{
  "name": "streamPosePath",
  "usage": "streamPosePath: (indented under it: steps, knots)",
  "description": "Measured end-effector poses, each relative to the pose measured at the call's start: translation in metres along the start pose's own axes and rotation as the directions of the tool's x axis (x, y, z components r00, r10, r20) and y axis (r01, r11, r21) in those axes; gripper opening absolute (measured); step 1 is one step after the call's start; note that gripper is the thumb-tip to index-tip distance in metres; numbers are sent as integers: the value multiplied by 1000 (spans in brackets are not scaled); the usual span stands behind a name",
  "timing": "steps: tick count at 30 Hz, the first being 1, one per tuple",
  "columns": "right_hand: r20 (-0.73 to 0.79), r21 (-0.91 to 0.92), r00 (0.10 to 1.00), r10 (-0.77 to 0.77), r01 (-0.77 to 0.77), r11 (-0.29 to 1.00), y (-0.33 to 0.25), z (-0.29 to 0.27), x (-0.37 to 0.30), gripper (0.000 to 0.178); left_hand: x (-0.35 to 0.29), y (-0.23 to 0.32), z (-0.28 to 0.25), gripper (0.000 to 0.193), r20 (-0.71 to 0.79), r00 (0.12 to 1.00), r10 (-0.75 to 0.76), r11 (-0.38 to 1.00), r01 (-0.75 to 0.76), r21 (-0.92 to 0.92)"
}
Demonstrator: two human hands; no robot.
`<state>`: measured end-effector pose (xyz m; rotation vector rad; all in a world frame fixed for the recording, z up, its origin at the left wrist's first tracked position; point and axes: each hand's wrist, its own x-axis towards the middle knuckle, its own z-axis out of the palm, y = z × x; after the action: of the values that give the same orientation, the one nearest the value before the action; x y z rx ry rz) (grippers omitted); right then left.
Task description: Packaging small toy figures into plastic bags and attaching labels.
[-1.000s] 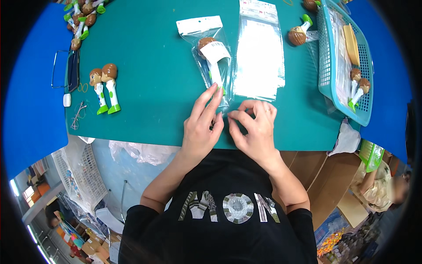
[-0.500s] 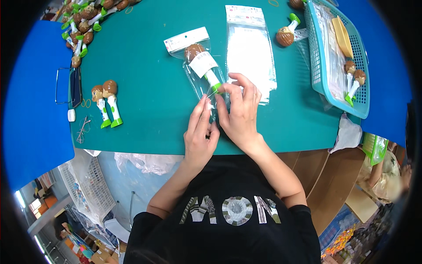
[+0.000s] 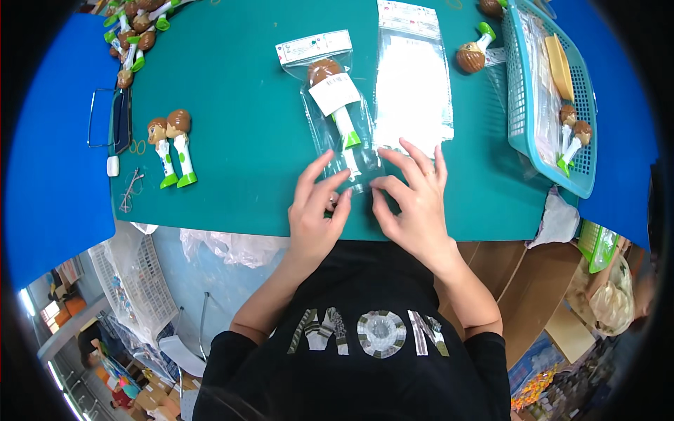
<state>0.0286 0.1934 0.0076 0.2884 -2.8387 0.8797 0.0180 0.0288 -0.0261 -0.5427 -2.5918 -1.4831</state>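
Observation:
A clear plastic bag [image 3: 364,112] with a white printed header lies on the green table in front of me. Inside it is a figurine-shaped toy [image 3: 325,72] with a brown round head, white body and green foot, partly covered by a white label [image 3: 334,92]. My left hand [image 3: 316,210] has its fingers curled at the bag's lower left edge. Opposite it, my right hand [image 3: 415,203] pinches the lower right edge between thumb and index finger. A small white piece [image 3: 352,165] shows through the plastic between my hands.
A stack of clear bags [image 3: 413,84] lies to the right. Beyond is a turquoise basket [image 3: 518,105] with bags and toys, a loose toy [image 3: 472,57] beside it. Two toys [image 3: 181,144] lie left, near a dark phone-like slab [image 3: 121,123]; several more toys [image 3: 133,38] are heaped far left.
My right hand has moved right and down from the toy's foot to the bag's lower right edge. The bag's lower end is spread wider. The whole view has shifted slightly.

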Motion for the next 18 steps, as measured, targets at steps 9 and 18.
streamPosePath:
  steps: [9, 18]
  knots:
    - [-71, 485, 997, 31, 8, 874, -5, 25, -4, 18, -5, -1, -31, 33, 135, 859, -493, 677, 477, -560]
    - [152, 520, 988, -4, -76, 851, -14, 35, 9, 15, -9, -6, -28, 34, 155, 876, -457, 702, 461, -542]
